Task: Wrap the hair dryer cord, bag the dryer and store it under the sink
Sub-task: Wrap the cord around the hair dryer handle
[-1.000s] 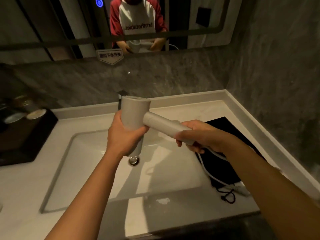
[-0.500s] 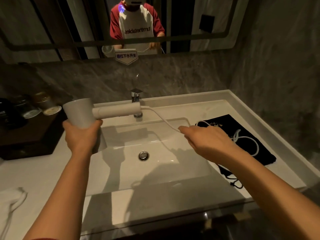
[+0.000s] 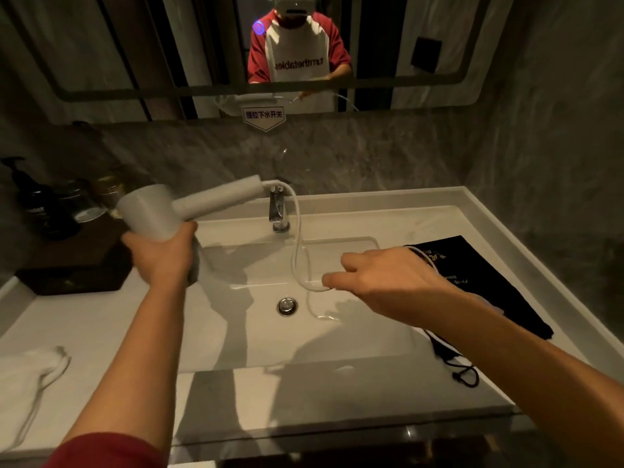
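My left hand (image 3: pixel 162 255) grips the barrel of the white hair dryer (image 3: pixel 158 211) above the left side of the sink (image 3: pixel 354 332). Its handle points right toward the faucet (image 3: pixel 278 211). The white cord (image 3: pixel 299 251) leaves the handle end, hangs in a loop over the basin and runs into my right hand (image 3: pixel 381 282), whose fingers pinch it. A black drawstring bag (image 3: pixel 479 282) lies flat on the counter at the right, partly under my right forearm, with its strings trailing toward the front edge.
A dark tray (image 3: pixel 77 268) with bottles and cups stands on the left of the counter. A white towel (image 3: pixel 27 369) lies at the front left. The drain plug (image 3: pixel 287 305) sits mid-basin. The mirror above reflects a person in a red and white shirt.
My left hand swung the dryer from the middle out to the left. My right hand let go of the handle, slid along the cord and now holds a slack loop of it.
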